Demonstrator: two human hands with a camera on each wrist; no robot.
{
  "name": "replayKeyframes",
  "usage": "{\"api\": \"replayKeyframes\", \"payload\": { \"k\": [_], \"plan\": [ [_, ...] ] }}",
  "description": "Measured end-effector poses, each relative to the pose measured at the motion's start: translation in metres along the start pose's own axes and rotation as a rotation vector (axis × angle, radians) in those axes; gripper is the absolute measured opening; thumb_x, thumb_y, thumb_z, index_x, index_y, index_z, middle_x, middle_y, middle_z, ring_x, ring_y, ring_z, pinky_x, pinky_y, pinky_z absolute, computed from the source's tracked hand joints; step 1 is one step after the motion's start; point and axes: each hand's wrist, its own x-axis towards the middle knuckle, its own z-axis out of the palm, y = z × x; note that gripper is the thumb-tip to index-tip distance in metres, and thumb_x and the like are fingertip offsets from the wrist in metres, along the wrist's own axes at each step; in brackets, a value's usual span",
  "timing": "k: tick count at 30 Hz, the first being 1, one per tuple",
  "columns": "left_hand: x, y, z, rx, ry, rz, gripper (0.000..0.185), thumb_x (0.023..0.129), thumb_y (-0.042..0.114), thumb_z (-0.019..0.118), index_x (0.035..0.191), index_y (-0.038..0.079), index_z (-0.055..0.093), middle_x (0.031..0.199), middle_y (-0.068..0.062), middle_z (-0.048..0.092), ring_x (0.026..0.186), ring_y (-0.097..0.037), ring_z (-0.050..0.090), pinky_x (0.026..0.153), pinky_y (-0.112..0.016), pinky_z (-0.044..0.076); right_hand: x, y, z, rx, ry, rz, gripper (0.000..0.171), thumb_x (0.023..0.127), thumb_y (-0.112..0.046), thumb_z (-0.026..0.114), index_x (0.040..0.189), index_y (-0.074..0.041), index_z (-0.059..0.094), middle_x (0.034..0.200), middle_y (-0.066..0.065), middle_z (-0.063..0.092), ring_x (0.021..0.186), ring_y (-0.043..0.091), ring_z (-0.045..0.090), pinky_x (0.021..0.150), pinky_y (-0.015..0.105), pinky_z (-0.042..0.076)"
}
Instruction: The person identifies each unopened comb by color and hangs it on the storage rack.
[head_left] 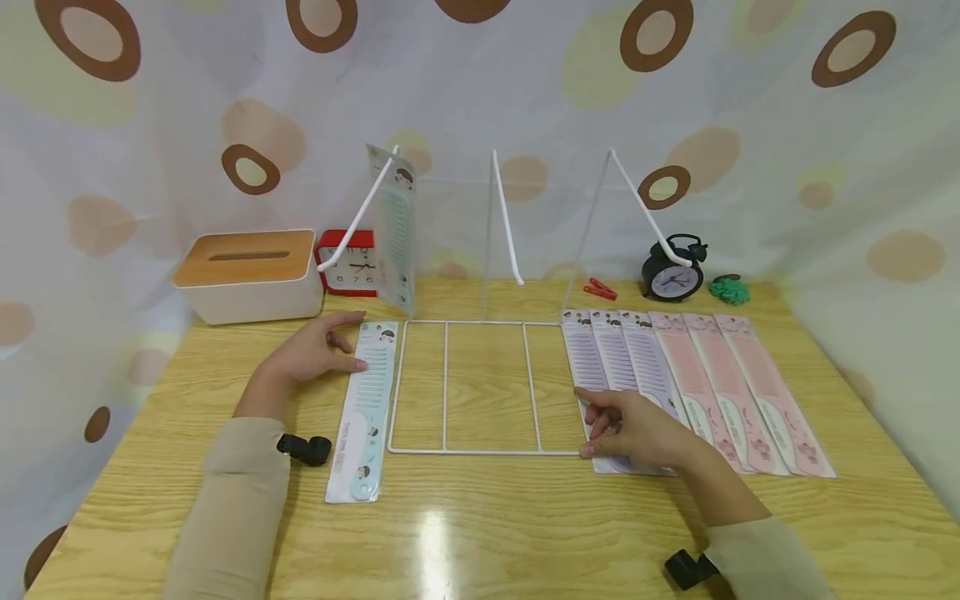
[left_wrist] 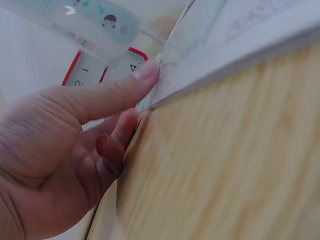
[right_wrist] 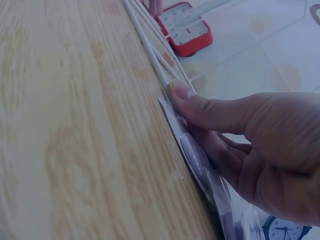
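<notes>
Blue comb pack (head_left: 365, 408) under left hand (head_left: 311, 354), purple comb pack (head_left: 600, 375) under right hand (head_left: 637, 429)

A wire rack (head_left: 480, 387) stands at the middle of the counter (head_left: 480, 533), its base flat and its arms rising behind. One packaged comb (head_left: 365, 408) lies just left of the base, under the left hand (head_left: 311, 354); another comb pack (head_left: 395, 229) hangs on the rack's left arm. Right of the base lies a row of packaged combs (head_left: 697, 387) side by side, the right hand (head_left: 637, 429) on the leftmost. Behind, from left to right: a tissue box (head_left: 251, 275), a square clock (head_left: 347, 262), a clothes peg (head_left: 600, 289), an alarm clock (head_left: 672, 271).
</notes>
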Motion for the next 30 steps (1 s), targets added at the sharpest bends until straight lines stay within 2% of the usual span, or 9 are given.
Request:
{"api": "replayKeyframes", "payload": {
  "k": [8, 12, 16, 19, 22, 24, 26, 28, 30],
  "plan": [
    [0.003, 0.002, 0.006, 0.028, 0.05, -0.012, 0.068, 0.083, 0.015, 0.083, 0.143, 0.003, 0.053, 0.127, -0.018, 0.06, 0.094, -0.023, 0.056, 0.085, -0.03, 0.044, 0.0, 0.0, -0.002, 0.006, -0.006, -0.007, 0.087, 0.079, -0.017, 0.085, 0.148, 0.009, 0.039, 0.098, 0.009, 0.059, 0.079, 0.009, 0.061, 0.067, 0.022, 0.053],
    [0.0, 0.006, 0.004, 0.031, 0.038, -0.039, 0.056, 0.085, 0.014, 0.081, 0.135, 0.003, 0.06, 0.115, -0.015, 0.059, 0.095, -0.024, 0.052, 0.083, -0.032, 0.044, 0.0, -0.001, -0.002, 0.025, -0.012, -0.001, 0.086, 0.08, -0.017, 0.084, 0.148, 0.009, 0.038, 0.099, 0.01, 0.058, 0.08, 0.01, 0.061, 0.068, 0.022, 0.052],
    [-0.003, 0.01, 0.0, 0.065, 0.031, -0.016, 0.035, 0.086, 0.014, 0.079, 0.117, 0.002, 0.069, 0.094, -0.01, 0.058, 0.088, -0.023, 0.051, 0.077, -0.032, 0.044, -0.001, -0.003, -0.001, 0.028, -0.003, 0.014, 0.085, 0.081, -0.017, 0.083, 0.148, 0.008, 0.038, 0.099, 0.009, 0.057, 0.081, 0.01, 0.061, 0.07, 0.021, 0.052],
    [-0.008, 0.022, -0.006, 0.078, -0.005, 0.007, 0.026, 0.088, 0.016, 0.077, 0.109, 0.002, 0.068, 0.091, -0.008, 0.058, 0.087, -0.022, 0.051, 0.075, -0.032, 0.044, -0.002, -0.003, -0.001, 0.022, 0.006, 0.02, 0.085, 0.08, -0.017, 0.084, 0.148, 0.008, 0.039, 0.099, 0.009, 0.057, 0.081, 0.01, 0.06, 0.07, 0.021, 0.051],
    [-0.022, 0.047, -0.018, 0.032, -0.069, 0.041, 0.025, 0.093, 0.018, 0.072, 0.11, 0.003, 0.063, 0.101, -0.011, 0.061, 0.091, -0.022, 0.057, 0.079, -0.034, 0.049, -0.003, -0.002, -0.002, 0.033, 0.006, 0.02, 0.085, 0.08, -0.017, 0.084, 0.148, 0.009, 0.038, 0.099, 0.01, 0.057, 0.081, 0.01, 0.061, 0.07, 0.021, 0.051],
    [-0.035, 0.066, -0.026, -0.043, -0.101, 0.098, 0.024, 0.096, 0.017, 0.068, 0.112, 0.002, 0.058, 0.106, -0.013, 0.062, 0.09, -0.023, 0.063, 0.08, -0.036, 0.055, -0.003, -0.001, -0.001, 0.036, 0.006, 0.014, 0.086, 0.08, -0.017, 0.084, 0.148, 0.009, 0.038, 0.099, 0.01, 0.057, 0.081, 0.01, 0.061, 0.07, 0.021, 0.052],
    [-0.05, 0.083, -0.033, -0.147, -0.105, 0.201, 0.02, 0.098, 0.012, 0.064, 0.112, 0.001, 0.055, 0.105, -0.013, 0.064, 0.084, -0.023, 0.068, 0.077, -0.037, 0.059, -0.002, -0.001, -0.001, 0.043, 0.004, 0.012, 0.086, 0.08, -0.017, 0.084, 0.148, 0.009, 0.038, 0.099, 0.01, 0.057, 0.081, 0.01, 0.061, 0.07, 0.021, 0.052],
    [-0.067, 0.098, -0.038, -0.263, -0.068, 0.35, 0.015, 0.097, 0.002, 0.063, 0.11, -0.001, 0.056, 0.099, -0.011, 0.066, 0.076, -0.022, 0.07, 0.071, -0.036, 0.06, -0.001, 0.0, 0.0, 0.045, 0.003, 0.008, 0.085, 0.08, -0.017, 0.083, 0.148, 0.009, 0.038, 0.099, 0.01, 0.057, 0.081, 0.01, 0.061, 0.07, 0.021, 0.052],
    [-0.084, 0.111, -0.04, -0.359, 0.02, 0.532, 0.014, 0.094, -0.004, 0.064, 0.107, -0.001, 0.06, 0.092, -0.006, 0.069, 0.07, -0.017, 0.068, 0.066, -0.029, 0.059, -0.001, 0.001, 0.0, 0.042, 0.002, 0.005, 0.085, 0.08, -0.018, 0.084, 0.148, 0.008, 0.039, 0.099, 0.01, 0.056, 0.08, 0.01, 0.06, 0.069, 0.021, 0.052]
  ]
}}
